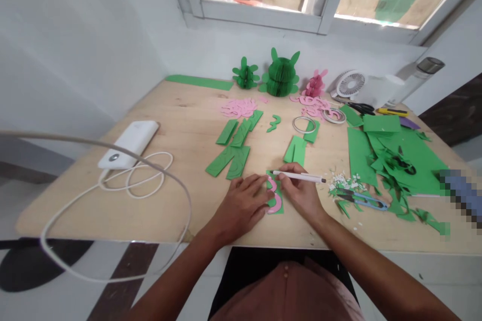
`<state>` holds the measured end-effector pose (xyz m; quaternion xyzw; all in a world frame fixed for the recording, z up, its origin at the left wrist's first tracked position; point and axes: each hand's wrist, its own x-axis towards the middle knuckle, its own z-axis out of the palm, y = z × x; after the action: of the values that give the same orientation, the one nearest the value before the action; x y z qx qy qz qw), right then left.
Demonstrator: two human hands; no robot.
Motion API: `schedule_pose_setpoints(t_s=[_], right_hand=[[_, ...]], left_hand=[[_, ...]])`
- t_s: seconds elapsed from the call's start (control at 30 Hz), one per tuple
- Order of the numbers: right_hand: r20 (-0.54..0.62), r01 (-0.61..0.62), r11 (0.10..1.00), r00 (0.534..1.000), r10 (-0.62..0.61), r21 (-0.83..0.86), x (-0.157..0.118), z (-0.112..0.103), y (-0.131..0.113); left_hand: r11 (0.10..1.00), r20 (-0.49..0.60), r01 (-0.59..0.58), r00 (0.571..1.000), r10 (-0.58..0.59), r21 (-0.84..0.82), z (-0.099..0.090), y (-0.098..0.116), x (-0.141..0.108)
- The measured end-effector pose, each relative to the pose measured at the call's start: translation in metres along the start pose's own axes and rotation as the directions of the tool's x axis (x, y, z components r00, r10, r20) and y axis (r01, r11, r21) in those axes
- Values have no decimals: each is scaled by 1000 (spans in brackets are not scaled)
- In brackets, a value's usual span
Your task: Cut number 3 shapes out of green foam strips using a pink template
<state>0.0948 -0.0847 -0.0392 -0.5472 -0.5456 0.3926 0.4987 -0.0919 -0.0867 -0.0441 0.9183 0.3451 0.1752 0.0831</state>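
My right hand (299,193) grips a white pen (301,176), its tip at the upper edge of a pink curved paper cutout (276,204). Under that cutout lies a small green paper strip (280,210). Flat beside them rests my left hand (243,205), fingers stretched out and pressing on the cutout, covering part of it. Beyond my hands are folded green strips (219,160), some with drawn curves, and a small green curved cutout (274,123). Another folded green piece (295,150) sits just past my right hand.
Pink cutouts (239,108) and tape rolls (304,125) lie farther back, before green and pink paper figures (280,77) at the wall. Rightward are blue thread snips (363,198), green scraps (399,200), black scissors (404,164) and a fan (350,84). A power bank (130,145) with cable lies left.
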Motion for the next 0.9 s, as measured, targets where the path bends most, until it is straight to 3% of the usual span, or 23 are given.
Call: schedule_pose_setpoints(t_s=[0.4,0.9], right_hand=[[-64,29,995,997,-36,-100,5,6,14],[-43,41,985,998,-49,-170,5,9,13]], left_hand=[[999,-17,-1,1000,0,-37,-1,-1,1],[998,-2,18,1000,-19,-53,-1,-2,1]])
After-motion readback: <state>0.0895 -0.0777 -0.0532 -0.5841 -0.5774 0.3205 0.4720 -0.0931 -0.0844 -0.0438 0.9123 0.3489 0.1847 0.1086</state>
